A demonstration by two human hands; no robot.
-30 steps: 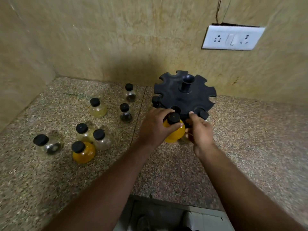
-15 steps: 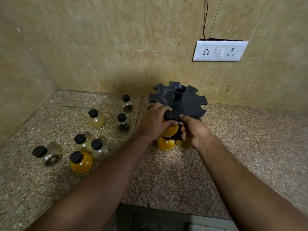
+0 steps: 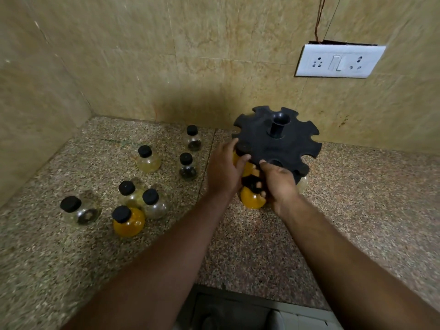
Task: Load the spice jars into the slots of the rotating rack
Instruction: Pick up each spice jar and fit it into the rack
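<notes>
The yellow jar (image 3: 247, 166) is clamped by the left hand (image 3: 222, 171); the rack (image 3: 276, 141) should be steadied by the gripping right hand (image 3: 279, 184) while the neck is seated

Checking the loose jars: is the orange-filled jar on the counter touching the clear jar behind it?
Touching. The head view shows the orange-filled black-capped jar pressed against the clear black-capped jar, no counter visible between.

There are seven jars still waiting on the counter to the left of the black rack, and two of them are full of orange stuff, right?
Almost. Seven jars do wait left of the black rack, but the head view shows only one with orange contents, the orange jar nearest the camera. The others look clear, pale or dark inside. The other orange jars are already at the rack, by the hands.
</notes>
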